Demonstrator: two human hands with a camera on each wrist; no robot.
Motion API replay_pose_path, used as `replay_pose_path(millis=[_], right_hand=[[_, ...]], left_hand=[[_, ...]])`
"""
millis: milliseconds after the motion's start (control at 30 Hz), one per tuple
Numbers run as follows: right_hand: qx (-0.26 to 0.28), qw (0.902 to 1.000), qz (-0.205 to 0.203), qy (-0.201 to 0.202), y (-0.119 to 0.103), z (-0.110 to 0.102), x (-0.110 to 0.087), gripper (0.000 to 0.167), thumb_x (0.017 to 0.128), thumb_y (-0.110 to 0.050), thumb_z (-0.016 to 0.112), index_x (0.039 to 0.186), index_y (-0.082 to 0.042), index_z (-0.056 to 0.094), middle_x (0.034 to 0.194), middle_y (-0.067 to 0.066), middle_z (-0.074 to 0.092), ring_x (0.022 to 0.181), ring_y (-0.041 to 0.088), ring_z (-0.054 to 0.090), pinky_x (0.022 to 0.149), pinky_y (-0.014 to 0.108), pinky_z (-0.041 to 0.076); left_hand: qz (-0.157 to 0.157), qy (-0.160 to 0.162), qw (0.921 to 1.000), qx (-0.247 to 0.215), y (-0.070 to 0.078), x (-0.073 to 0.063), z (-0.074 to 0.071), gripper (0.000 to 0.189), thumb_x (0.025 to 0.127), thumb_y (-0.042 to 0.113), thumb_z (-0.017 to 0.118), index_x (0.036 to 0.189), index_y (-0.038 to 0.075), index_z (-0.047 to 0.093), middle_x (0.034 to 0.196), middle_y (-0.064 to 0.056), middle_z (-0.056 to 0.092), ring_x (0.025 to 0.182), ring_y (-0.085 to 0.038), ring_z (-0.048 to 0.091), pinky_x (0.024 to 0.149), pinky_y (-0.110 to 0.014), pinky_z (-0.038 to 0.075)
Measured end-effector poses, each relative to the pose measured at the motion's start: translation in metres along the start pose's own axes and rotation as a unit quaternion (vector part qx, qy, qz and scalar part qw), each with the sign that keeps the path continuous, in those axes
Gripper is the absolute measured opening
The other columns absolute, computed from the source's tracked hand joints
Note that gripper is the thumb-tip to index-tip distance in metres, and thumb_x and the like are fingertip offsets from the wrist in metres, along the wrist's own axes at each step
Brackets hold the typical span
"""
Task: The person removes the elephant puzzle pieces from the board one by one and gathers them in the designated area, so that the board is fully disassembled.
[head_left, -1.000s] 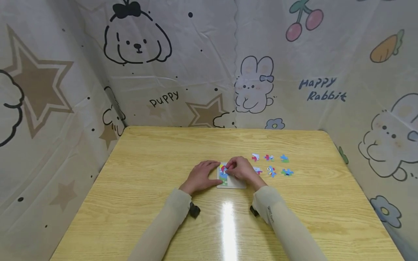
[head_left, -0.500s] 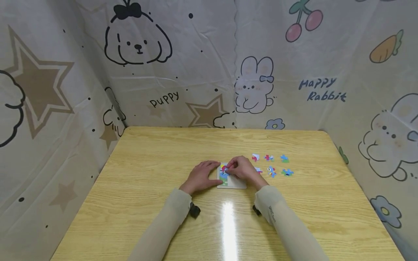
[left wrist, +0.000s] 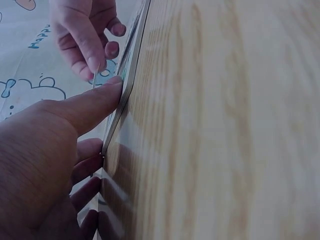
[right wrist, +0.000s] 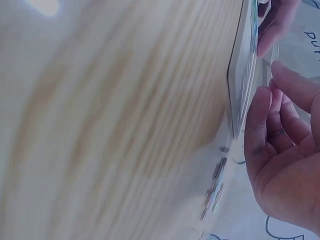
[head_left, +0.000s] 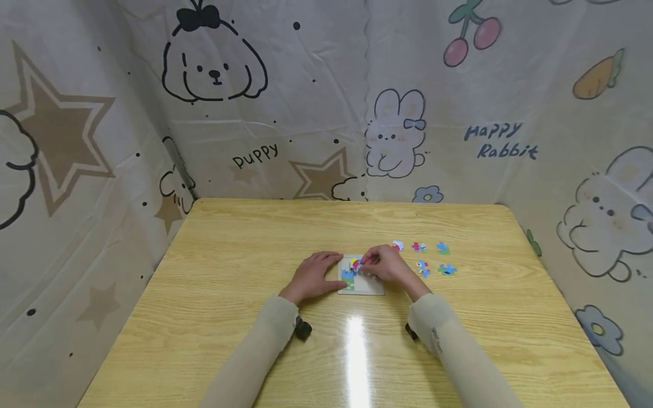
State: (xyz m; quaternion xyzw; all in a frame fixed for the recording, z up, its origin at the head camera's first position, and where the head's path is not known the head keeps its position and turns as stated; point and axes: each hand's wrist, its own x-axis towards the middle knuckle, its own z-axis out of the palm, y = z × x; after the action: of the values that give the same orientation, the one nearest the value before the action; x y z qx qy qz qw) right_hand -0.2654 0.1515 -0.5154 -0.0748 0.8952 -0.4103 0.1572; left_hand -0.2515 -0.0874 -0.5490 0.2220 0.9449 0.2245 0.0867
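My left hand [head_left: 316, 274] holds the left side of a small pale puzzle tray [head_left: 371, 288], thumb at the near corner and fingers by the far one. In the left wrist view, its thumb [left wrist: 100, 102] presses on the tray's edge. Blue and green puzzle pieces [head_left: 348, 279] lie in the tray's lower left. Over the tray's upper part, my right hand [head_left: 385, 265] pinches a jigsaw piece [head_left: 355, 263] showing yellow and red. That piece appears edge-on and tilted in the left wrist view, between thumb and finger. The right wrist view shows the right hand's fingertips [right wrist: 261, 97] beside the tray.
Loose jigsaw pieces lie right of the tray: a red and white one [head_left: 397, 245], a red and blue one [head_left: 419, 247], a blue and green one [head_left: 442, 247] and several others nearer. The wooden table [head_left: 245, 243] meets a printed cloth [head_left: 285, 113] behind.
The yellow and red piece has come up out of the tray's upper left and shifted right with my right hand. That corner now shows bare tray. My left hand stays put.
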Motion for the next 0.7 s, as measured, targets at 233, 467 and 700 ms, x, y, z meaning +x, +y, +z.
replay_pose_path(millis=[233, 467, 700], right_hand=[[-0.015, 0.9996, -0.018, 0.014, 0.009, -0.008, -0.01, 0.008, 0.091, -0.013, 0.079, 0.096, -0.007, 0.075, 0.088, 0.005, 0.069, 0.076, 0.016, 0.06, 0.068, 0.026, 0.052], [-0.032, 0.9989, -0.031, 0.016, 0.023, -0.017, -0.025, 0.009, 0.092, -0.015, 0.08, 0.095, -0.007, 0.075, 0.09, 0.004, 0.068, 0.082, 0.016, 0.059, 0.076, 0.029, 0.05], [-0.02, 0.9988, -0.043, 0.01, 0.039, -0.027, -0.045, 0.009, 0.093, -0.014, 0.078, 0.095, -0.006, 0.074, 0.089, 0.004, 0.068, 0.08, 0.015, 0.058, 0.069, 0.025, 0.05]], left_hand=[[-0.007, -0.006, 1.0, -0.002, 0.002, -0.001, -0.002, 0.078, 0.094, 0.06, 0.068, 0.159, 0.025, 0.043, 0.164, -0.001, 0.041, 0.154, -0.029, 0.034, 0.125, -0.055, 0.028], [-0.002, -0.004, 1.0, -0.001, 0.002, -0.001, -0.001, 0.078, 0.094, 0.057, 0.069, 0.159, 0.023, 0.044, 0.164, -0.002, 0.042, 0.153, -0.03, 0.034, 0.124, -0.056, 0.029], [0.004, 0.001, 1.0, 0.001, 0.0, 0.0, 0.002, 0.078, 0.093, 0.056, 0.07, 0.159, 0.023, 0.044, 0.163, -0.003, 0.043, 0.153, -0.03, 0.036, 0.124, -0.056, 0.03]])
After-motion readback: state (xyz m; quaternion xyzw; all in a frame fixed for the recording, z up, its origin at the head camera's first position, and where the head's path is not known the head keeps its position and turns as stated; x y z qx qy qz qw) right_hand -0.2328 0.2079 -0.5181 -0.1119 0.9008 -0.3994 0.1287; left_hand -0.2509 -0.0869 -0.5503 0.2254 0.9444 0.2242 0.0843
